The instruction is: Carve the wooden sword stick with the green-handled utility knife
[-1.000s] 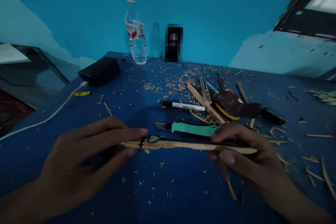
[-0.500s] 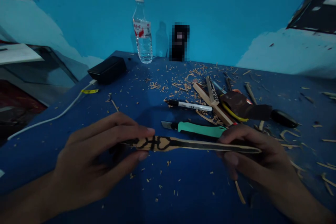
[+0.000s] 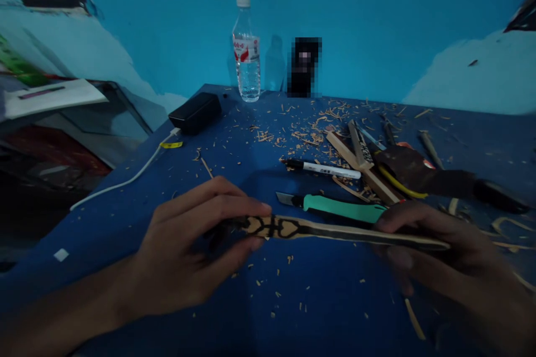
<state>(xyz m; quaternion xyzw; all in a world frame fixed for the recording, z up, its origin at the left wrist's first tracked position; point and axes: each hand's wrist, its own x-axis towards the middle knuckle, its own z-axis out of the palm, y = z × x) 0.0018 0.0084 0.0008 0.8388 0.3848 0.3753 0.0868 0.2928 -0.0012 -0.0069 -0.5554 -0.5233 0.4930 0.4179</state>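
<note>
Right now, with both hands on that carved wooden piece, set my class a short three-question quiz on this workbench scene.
1. True or false: the wooden strip is held at both ends, by the left hand and the right hand.
2. Which tool lies just behind the strip? A) green-handled knife B) scissors C) hammer
3. Fill in: the water bottle stands ____ at the table's far edge.

Key: 1 true; 2 A; 3 upright.

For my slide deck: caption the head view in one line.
Both hands, left hand and right hand, hold a marked wooden stick level above a shaving-strewn blue table.
</note>
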